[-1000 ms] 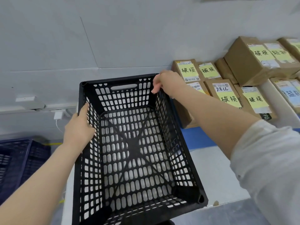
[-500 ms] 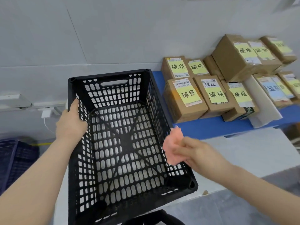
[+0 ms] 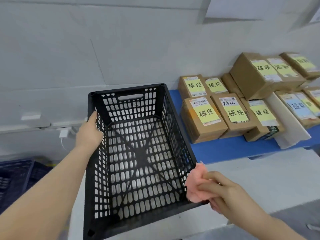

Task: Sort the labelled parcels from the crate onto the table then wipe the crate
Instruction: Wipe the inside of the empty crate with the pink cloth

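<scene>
At eight o'clock in the view, stacked dark blue crates [image 3: 15, 177] sit low beside the table. A white plug [image 3: 62, 133] hangs on the wall at nine o'clock.

The left hand [image 3: 90, 134] grips the left wall of the black crate [image 3: 131, 104], thumb lying up along the rim and fingers curled round the wall. The crate stands upright at the centre, on the white table [image 3: 259, 181]. The tabletop shows through its slotted floor.

At the crate's four o'clock corner the right hand [image 3: 228, 193] pinches a bunched pink cloth [image 3: 196, 187], which touches the rim there.

At two o'clock the parcels lie on a blue mat [image 3: 233, 149], just right of the crate.
- The front-left parcel [image 3: 203, 122] has a barcode label and a yellow note reading 破损. The printed digits are too small to read.
- The next parcel [image 3: 232, 116] has "98 LL" handwritten above a 破损 note.
- A third parcel [image 3: 263, 116] also reads 破损.
- Two rear parcels [image 3: 192, 85] carry 破损 notes.
- A large box [image 3: 251, 75] stacked at one o'clock reads 破损. A second note on it begins 超, and the rest is blurred.
- At the far right, a blue note [image 3: 297, 106] also begins 超.
</scene>
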